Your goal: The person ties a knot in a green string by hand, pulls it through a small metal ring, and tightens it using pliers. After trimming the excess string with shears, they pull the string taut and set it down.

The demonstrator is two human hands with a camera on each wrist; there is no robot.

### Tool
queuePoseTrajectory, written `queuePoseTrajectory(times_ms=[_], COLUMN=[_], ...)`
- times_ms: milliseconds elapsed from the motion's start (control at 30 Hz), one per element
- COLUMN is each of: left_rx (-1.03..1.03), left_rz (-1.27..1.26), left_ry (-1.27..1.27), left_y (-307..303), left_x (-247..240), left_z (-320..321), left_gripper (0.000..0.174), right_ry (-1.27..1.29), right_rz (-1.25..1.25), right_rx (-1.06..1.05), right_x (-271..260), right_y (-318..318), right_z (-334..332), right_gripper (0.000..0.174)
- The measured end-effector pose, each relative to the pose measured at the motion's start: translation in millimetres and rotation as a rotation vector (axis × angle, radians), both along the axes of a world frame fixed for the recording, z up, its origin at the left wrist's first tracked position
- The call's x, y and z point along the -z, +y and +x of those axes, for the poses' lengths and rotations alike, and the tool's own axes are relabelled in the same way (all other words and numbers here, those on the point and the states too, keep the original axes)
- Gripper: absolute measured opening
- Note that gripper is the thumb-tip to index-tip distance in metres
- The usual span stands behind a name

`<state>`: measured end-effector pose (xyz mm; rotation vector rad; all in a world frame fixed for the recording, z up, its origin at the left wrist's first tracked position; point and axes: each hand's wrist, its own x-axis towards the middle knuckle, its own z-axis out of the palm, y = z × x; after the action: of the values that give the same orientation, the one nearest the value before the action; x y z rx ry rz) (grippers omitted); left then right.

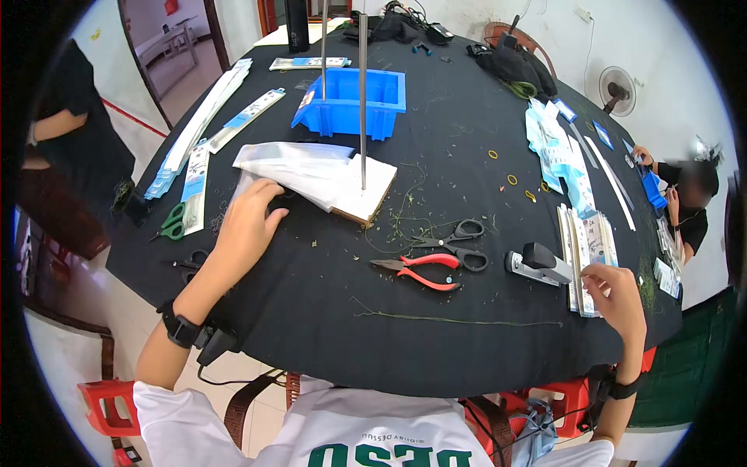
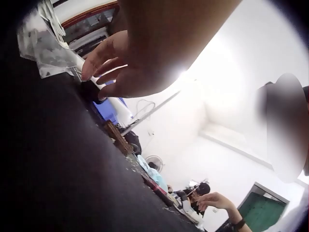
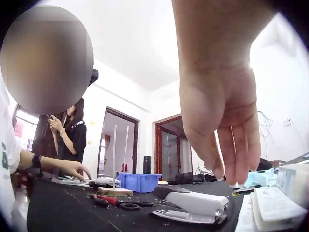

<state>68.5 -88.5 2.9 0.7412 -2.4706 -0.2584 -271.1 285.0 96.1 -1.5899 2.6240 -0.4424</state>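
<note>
From the head view, your left hand [image 1: 249, 214] lies flat on the black table [image 1: 327, 311] with its fingertips at the near edge of the clear plastic bags [image 1: 299, 167], which are draped over the wooden board [image 1: 375, 194] with the upright rods [image 1: 362, 93]. The fingers are loosely extended and grip nothing. Your right hand [image 1: 618, 292] reaches to the near end of the stack of printed cards [image 1: 585, 245], just beside the stapler [image 1: 539, 263], and its fingertips touch the top card without closing on it. I judge the step in hand to be lifting one card while the bags wait. Slide the top card off with your fingertips so only one comes away, and press the bags lightly so the pile does not slip from the board. In the left wrist view, the fingers [image 2: 96, 60] are gently bent and apart, with the bags [image 2: 43, 48] just beyond the tips. Nothing is pinched, so settle the pads onto the plastic before pulling a bag. In the right wrist view, the fingers [image 3: 241, 150] hang almost straight and empty above the cards [image 3: 273, 208], with the stapler [image 3: 193, 203] close on the inner side. Come down on the card's edge, well clear of the stapler.
</note>
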Motion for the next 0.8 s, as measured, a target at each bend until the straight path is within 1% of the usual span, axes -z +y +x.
queuePoseTrajectory(times_ms=[100, 200, 300, 333, 467, 567, 667, 767, 800], left_rx=[0.022, -0.022, -0.005, -0.023, 0.0, 0.009, -0.013, 0.054, 0.099], left_rz=[0.122, 0.288, 0.285, 0.352, 0.439, 0.388, 0.384, 0.448, 0.495], left_ry=[0.02, 0.017, 0.086, 0.088, 0.157, 0.165, 0.183, 0.282, 0.332], left_y=[-8.5, -7.7, -11.2, -10.4, 2.8, 6.5, 7.4, 11.3, 12.5], left_x=[-1.8, -14.6, -20.1, -24.3, -43.8, -51.0, -57.6, -63.2, -64.1], left_z=[-2.8, -5.6, -2.7, -1.5, 2.2, 8.6, 19.8, 36.4, 41.8], left_gripper=[0.02, 0.014, 0.012, 0.012, 0.011, 0.009, 0.012, 0.015, 0.022], right_ry=[-0.034, -0.024, -0.018, -0.019, -0.025, -0.019, -0.007, -0.003, -0.006], right_rz=[0.013, 0.022, 0.022, 0.025, 0.016, 0.027, 0.03, 0.042, 0.051], right_rx=[-0.052, -0.071, -0.089, -0.094, -0.121, -0.135, -0.163, -0.167, -0.163], right_x=[-2.3, -2.0, -2.0, -2.0, -0.6, 1.1, 0.9, -2.4, -3.4], right_y=[-8.9, -13.1, -15.6, -16.4, -20.7, -24.7, -29.4, -34.2, -35.9], right_z=[6.5, 7.1, 7.3, 7.5, 10.4, 14.1, 19.6, 29.0, 33.2], right_gripper=[0.006, 0.007, 0.008, 0.008, 0.008, 0.008, 0.009, 0.008, 0.008])
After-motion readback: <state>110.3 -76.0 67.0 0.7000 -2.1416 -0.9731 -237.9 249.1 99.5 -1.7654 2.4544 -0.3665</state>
